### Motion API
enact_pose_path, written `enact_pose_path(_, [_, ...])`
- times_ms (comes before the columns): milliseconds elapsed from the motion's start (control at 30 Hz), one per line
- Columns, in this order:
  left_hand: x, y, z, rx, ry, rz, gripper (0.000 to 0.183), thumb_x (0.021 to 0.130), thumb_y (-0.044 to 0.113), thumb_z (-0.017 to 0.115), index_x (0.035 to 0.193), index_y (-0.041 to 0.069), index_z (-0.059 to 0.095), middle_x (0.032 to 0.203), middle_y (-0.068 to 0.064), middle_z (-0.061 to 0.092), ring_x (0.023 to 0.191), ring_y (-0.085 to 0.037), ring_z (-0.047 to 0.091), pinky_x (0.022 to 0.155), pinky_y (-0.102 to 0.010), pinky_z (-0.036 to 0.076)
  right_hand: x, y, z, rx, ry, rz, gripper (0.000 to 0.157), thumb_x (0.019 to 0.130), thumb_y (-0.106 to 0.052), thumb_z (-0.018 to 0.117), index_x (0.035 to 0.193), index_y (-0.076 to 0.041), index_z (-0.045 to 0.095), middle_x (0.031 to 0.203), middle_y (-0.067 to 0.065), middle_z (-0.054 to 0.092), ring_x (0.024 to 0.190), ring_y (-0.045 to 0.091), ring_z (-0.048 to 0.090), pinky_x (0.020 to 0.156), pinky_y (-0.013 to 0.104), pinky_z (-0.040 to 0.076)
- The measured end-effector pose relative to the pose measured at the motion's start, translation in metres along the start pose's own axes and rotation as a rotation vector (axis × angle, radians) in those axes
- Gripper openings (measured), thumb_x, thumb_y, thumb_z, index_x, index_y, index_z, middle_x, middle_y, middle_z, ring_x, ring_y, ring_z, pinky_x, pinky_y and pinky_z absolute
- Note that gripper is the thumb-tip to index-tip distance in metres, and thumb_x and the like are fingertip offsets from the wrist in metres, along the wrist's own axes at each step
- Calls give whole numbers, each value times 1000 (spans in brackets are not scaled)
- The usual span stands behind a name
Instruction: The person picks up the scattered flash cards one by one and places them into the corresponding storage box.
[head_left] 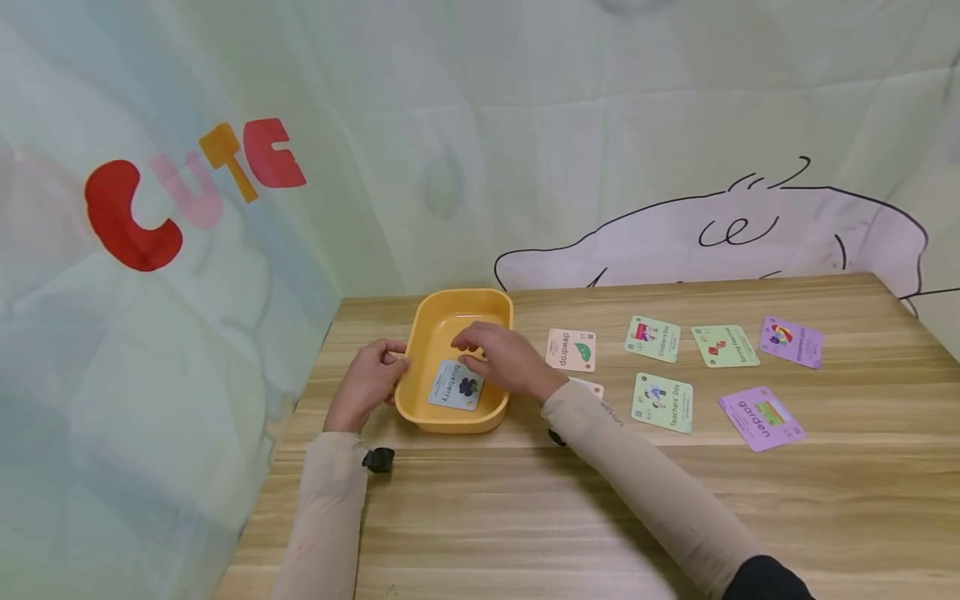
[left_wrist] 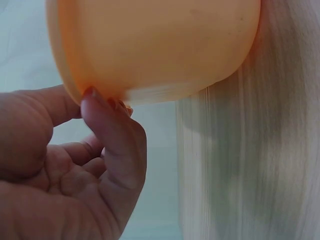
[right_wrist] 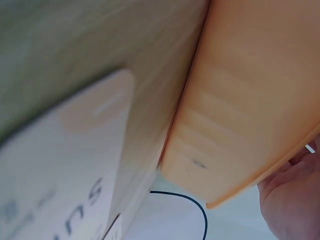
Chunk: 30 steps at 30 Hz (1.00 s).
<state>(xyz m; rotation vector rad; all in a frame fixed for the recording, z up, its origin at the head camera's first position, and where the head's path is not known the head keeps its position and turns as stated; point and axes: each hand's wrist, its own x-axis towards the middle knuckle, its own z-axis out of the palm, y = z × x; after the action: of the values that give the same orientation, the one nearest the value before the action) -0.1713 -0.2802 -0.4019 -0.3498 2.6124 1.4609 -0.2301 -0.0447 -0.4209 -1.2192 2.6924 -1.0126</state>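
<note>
A yellow plastic tray (head_left: 450, 422) sits at the table's left side, and a blueberry card (head_left: 442, 390) lies inside it. My left hand (head_left: 369, 382) pinches the tray's left rim between thumb and fingers; the left wrist view shows this hand (left_wrist: 115, 145) against the tray's wall (left_wrist: 165, 45). Over the tray's right side hovers my right hand (head_left: 510, 358), its fingers loosely bent near the card's upper corner, with nothing visible held in them. The right wrist view catches part of this hand (right_wrist: 295, 195) beyond the tray's outer wall (right_wrist: 240, 110).
Right of the tray lie a dewdrop card (head_left: 572, 348), a card partly hidden by the right forearm (head_left: 590, 387), Children's Day (head_left: 652, 338), Teachers' Day (head_left: 662, 402), green (head_left: 725, 346), rainbow (head_left: 792, 341) and garden (head_left: 762, 418) cards. A printed curtain (head_left: 420, 167) hangs behind the wooden table (head_left: 480, 517).
</note>
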Motion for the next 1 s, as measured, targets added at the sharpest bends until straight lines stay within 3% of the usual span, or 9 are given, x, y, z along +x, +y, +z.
enact_pose_path(300, [-2, 3, 0, 3, -1, 7, 33, 104, 15, 55, 134, 0, 54, 99, -13, 56, 67, -18, 58, 54, -26, 53, -11, 1, -9, -13, 51, -30, 27, 97, -17, 70, 122, -9, 69, 116, 1, 68, 106, 17, 63, 98, 34, 53])
enact_pose_path(567, [-1, 3, 1, 10, 4, -5, 32, 105, 15, 54, 133, 1, 54, 99, -13, 55, 69, -18, 57, 55, -26, 53, -18, 2, -18, -5, 101, -19, 25, 95, -17, 72, 119, -9, 71, 113, 3, 69, 104, 21, 64, 95, 35, 55])
enact_pose_path(800, [-1, 1, 0, 17, 5, -2, 32, 105, 15, 54, 134, 1, 54, 100, -14, 56, 68, -18, 58, 55, -26, 53, -25, 7, -26, -10, 143, -3, 25, 96, -19, 71, 120, -10, 70, 114, 0, 69, 102, 17, 64, 90, 32, 56])
enact_pose_path(1000, [-1, 2, 1, 12, -3, 2, 33, 105, 15, 54, 134, 1, 54, 100, -14, 56, 66, -17, 57, 55, -27, 54, -32, 14, -35, 21, 184, -22, 25, 96, -18, 71, 119, -9, 70, 115, 6, 70, 101, 18, 66, 86, 33, 58])
